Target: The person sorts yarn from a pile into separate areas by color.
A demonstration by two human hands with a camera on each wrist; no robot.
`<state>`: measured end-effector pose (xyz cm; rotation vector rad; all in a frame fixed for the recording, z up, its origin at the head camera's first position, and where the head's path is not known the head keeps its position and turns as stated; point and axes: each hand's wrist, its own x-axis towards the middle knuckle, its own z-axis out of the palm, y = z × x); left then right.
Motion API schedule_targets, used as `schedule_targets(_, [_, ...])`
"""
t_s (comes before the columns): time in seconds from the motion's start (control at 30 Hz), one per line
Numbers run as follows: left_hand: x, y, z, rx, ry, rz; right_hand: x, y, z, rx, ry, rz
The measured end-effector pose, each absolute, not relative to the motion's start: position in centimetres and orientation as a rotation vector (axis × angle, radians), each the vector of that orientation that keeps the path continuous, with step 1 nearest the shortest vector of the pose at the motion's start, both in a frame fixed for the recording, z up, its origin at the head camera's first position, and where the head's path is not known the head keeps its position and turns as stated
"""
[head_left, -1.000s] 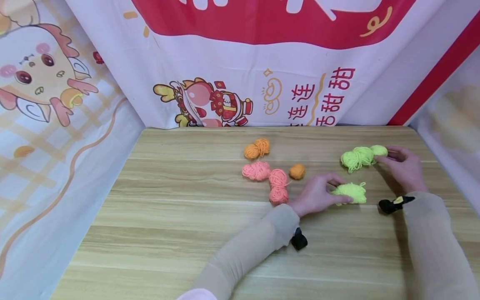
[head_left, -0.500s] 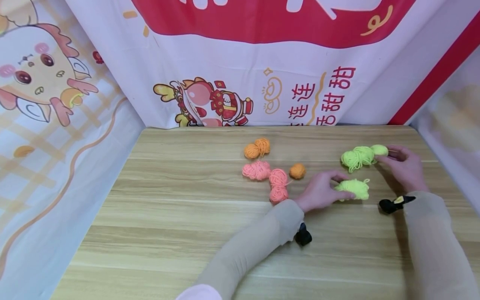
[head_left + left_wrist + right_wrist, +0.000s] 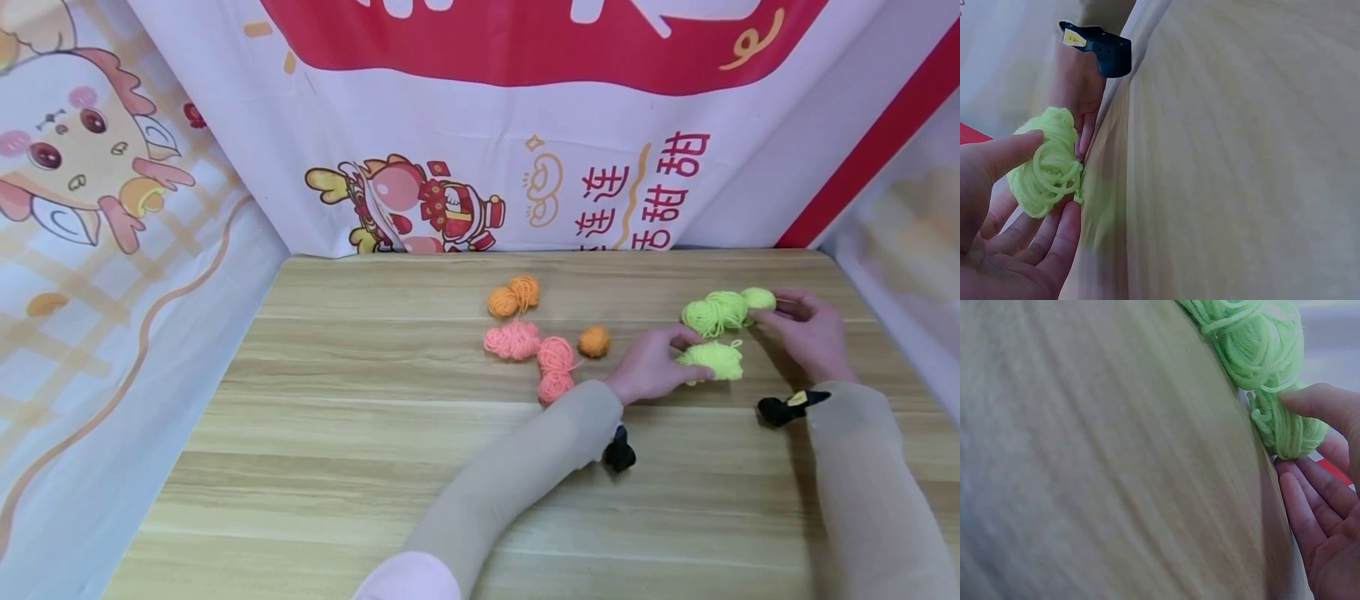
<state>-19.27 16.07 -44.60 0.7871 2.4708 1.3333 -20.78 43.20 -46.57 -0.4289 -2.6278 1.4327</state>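
With left hand [image 3: 651, 367], gripping a lime yarn bundle [image 3: 720, 360]; with right hand [image 3: 816, 335], pinching green yarn [image 3: 726, 312], before cloth [image 3: 517, 117] lettered 甜甜.

Yarn cluster [image 3: 512, 340] left on table [image 3: 322, 467], ball [image 3: 594, 341] just right; farther right, skein [image 3: 716, 361] before bundle [image 3: 720, 311].

Looks forward and down from the head, well above the desk [image 3: 337, 483]. From 2 wrists, peers close and low along the desk, towards the fingers [image 3: 1065, 234]. Shares the nearer green yarn [image 3: 722, 360], at the desk's right, between head and left-wrist views.
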Motion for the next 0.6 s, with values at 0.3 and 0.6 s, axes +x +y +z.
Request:
schedule_targets(0.3, [-20.0,17.6,-44.1,0.667,2.474,1.346,-20.7,43.0,-46.5,-0.433,-2.638,1.392])
schedule_targets(0.6, [-19.7,18.9,-44.3,0.555,2.515,1.350,-20.7,43.0,-46.4,-0.436,-2.634,1.410])
